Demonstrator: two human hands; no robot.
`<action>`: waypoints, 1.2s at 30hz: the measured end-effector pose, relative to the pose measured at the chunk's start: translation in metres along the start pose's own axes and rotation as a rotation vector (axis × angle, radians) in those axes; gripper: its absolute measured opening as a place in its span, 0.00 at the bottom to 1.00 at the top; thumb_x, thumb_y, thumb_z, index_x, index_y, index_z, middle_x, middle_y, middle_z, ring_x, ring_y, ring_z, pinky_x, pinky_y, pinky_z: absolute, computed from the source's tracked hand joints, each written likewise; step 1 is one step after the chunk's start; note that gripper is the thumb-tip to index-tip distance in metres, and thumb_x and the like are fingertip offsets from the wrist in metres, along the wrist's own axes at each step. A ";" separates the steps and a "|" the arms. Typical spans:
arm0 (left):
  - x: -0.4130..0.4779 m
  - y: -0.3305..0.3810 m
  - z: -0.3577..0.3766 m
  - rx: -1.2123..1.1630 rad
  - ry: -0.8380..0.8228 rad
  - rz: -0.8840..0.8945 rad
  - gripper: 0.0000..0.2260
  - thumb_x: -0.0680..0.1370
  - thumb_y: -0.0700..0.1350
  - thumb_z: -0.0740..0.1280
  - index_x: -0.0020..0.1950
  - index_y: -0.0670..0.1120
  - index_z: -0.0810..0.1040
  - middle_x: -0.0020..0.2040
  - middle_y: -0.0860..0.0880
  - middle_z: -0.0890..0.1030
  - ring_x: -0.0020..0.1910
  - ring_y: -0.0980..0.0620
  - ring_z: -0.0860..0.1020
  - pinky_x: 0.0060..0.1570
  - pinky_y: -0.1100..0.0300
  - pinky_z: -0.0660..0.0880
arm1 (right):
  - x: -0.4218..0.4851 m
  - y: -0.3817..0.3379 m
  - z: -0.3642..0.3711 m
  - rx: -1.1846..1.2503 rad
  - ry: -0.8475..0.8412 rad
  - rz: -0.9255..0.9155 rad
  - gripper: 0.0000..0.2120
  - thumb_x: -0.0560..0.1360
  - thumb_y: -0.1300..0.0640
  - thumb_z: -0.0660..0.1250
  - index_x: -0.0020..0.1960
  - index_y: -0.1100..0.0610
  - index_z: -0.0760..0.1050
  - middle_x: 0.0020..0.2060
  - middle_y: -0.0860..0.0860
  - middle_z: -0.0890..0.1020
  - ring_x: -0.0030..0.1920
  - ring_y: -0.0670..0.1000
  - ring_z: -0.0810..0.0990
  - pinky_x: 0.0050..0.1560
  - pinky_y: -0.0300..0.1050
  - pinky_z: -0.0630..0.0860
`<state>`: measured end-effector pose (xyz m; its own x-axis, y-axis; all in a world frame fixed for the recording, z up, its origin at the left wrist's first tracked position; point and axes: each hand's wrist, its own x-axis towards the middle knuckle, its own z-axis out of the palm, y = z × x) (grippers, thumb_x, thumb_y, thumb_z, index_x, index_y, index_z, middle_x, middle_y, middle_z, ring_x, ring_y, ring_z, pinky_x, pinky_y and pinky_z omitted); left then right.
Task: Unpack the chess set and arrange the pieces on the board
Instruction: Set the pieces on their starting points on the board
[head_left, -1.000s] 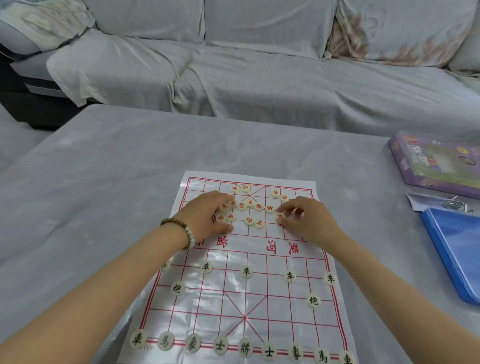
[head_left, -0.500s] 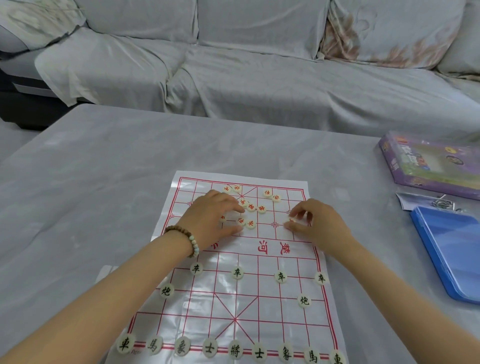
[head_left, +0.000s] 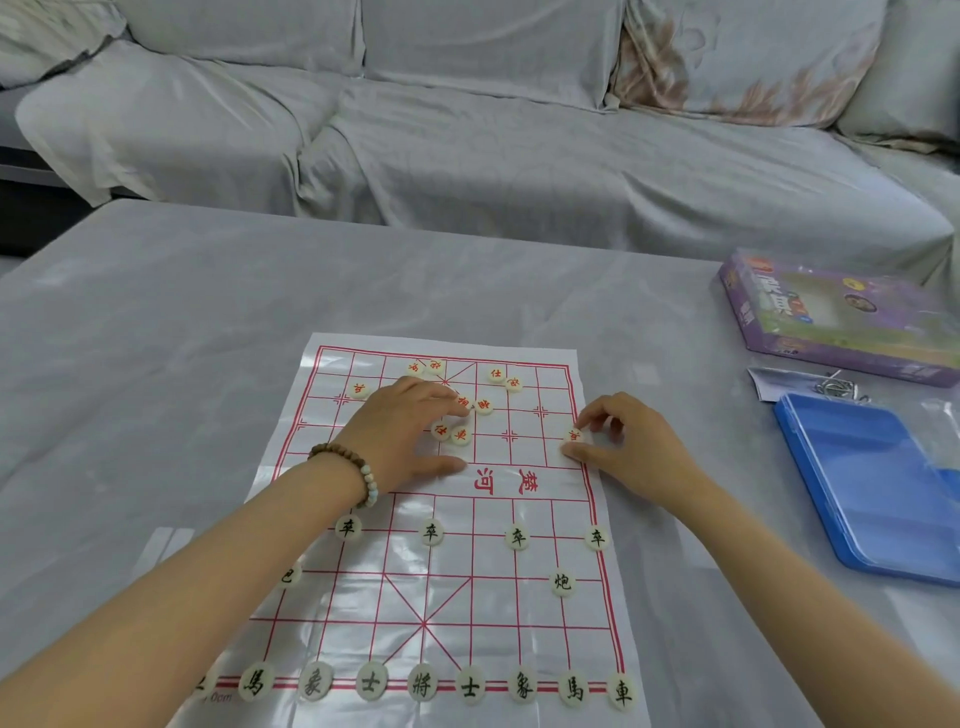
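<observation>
Red-lettered piece (head_left: 573, 435) within right grip (head_left: 626, 444), at board (head_left: 493, 613) edge.

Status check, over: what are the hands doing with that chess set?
Left hand touches loose red pieces. Right hand pinches one red piece at right edge of board. Black pieces set in rows. Nothing blocking.

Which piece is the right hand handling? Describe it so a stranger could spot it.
Find the white board sheet with red lines on the grey table. At its right border, beyond the river lettering, the right hand pinches a pale round piece with a red character. It sits alone on that edge; the other red pieces cluster by the left hand.
</observation>
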<state>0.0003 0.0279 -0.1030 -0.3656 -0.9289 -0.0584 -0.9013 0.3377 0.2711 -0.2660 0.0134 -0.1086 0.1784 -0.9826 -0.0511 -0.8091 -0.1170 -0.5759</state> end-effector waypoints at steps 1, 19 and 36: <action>0.000 0.000 0.000 -0.002 -0.002 0.001 0.28 0.72 0.62 0.65 0.70 0.56 0.65 0.70 0.57 0.64 0.70 0.56 0.59 0.69 0.59 0.57 | -0.001 0.001 0.000 0.002 -0.009 -0.004 0.14 0.68 0.45 0.73 0.50 0.45 0.74 0.44 0.41 0.73 0.43 0.44 0.73 0.40 0.30 0.67; -0.004 -0.005 -0.006 -0.082 0.018 -0.010 0.27 0.71 0.61 0.66 0.69 0.56 0.66 0.70 0.57 0.66 0.69 0.56 0.61 0.68 0.59 0.58 | 0.005 -0.004 -0.010 0.073 -0.043 -0.007 0.12 0.71 0.50 0.71 0.53 0.41 0.74 0.48 0.42 0.75 0.47 0.45 0.74 0.43 0.29 0.67; -0.037 -0.034 -0.013 -0.071 0.079 -0.109 0.24 0.72 0.58 0.67 0.67 0.55 0.69 0.67 0.56 0.69 0.65 0.56 0.65 0.65 0.60 0.62 | 0.012 -0.089 0.054 -0.029 -0.101 -0.202 0.14 0.71 0.47 0.70 0.56 0.48 0.77 0.52 0.45 0.77 0.46 0.43 0.71 0.50 0.38 0.69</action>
<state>0.0471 0.0489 -0.0972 -0.2446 -0.9695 -0.0165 -0.9151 0.2252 0.3345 -0.1618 0.0202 -0.1016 0.3926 -0.9195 -0.0198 -0.7668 -0.3154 -0.5591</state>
